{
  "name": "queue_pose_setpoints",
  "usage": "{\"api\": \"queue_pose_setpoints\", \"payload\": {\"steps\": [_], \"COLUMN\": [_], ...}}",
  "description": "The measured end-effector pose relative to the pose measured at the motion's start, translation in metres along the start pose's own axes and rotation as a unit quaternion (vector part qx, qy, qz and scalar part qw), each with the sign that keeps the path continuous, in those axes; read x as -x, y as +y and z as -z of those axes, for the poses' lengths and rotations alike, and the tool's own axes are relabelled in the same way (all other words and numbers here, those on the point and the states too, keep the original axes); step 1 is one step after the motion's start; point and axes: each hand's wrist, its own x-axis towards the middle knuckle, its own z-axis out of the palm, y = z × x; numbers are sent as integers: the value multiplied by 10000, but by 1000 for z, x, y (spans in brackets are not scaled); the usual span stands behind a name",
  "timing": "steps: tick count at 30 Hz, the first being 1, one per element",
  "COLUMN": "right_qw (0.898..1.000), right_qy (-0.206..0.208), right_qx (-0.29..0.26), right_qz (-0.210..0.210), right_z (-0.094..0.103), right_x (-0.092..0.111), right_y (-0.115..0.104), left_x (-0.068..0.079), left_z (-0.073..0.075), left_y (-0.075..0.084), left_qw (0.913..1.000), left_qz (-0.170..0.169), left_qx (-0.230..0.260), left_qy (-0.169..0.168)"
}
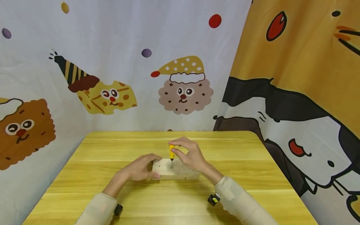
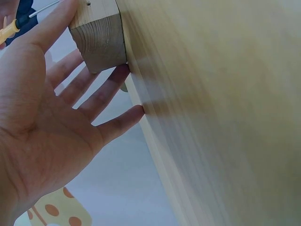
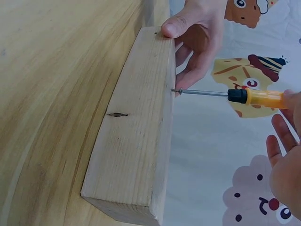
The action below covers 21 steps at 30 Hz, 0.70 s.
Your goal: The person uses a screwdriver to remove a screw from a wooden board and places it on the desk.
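A pale wooden block [image 1: 182,172] lies lengthwise on the table, with small holes and a dark knot in its surface. My left hand [image 1: 137,168] grips its left end, thumb on the near side and fingers toward the far side. Above the block, my right hand [image 1: 194,156] pinches the yellow handle of a screwdriver [image 1: 172,152] between thumb and fingers. The screwdriver stands nearly upright, black collar below the handle. In the right wrist view its metal shaft meets a small screw [image 3: 177,91] that sticks out slightly from the block's top face.
The yellow wood-grain table [image 1: 112,147] extends around the block on all sides. Behind it hangs a white curtain [image 1: 118,37] with cartoon prints, and an orange one at the right. A small black device [image 1: 213,199] is strapped near the right wrist.
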Motion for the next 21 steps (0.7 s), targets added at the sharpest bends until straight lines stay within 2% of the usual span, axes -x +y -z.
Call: {"api": "queue_pose_setpoints", "payload": {"steps": [7, 10, 21], "right_qw": [9994, 9993, 9992], "right_qy": [206, 254, 168], "right_qx": [-109, -98, -25], "right_qz": [265, 259, 356], "right_z": [-2, -2, -2], "right_x": [0, 1, -1], "right_y": [2, 2, -1], "left_x": [0, 0, 0], "left_z": [-1, -1, 0], "left_y": [0, 0, 0], "left_qw": [10000, 10000, 9999], "left_qz": [-20, -31, -75], "left_qx": [28, 77, 56], "left_qy": [-14, -53, -56]}}
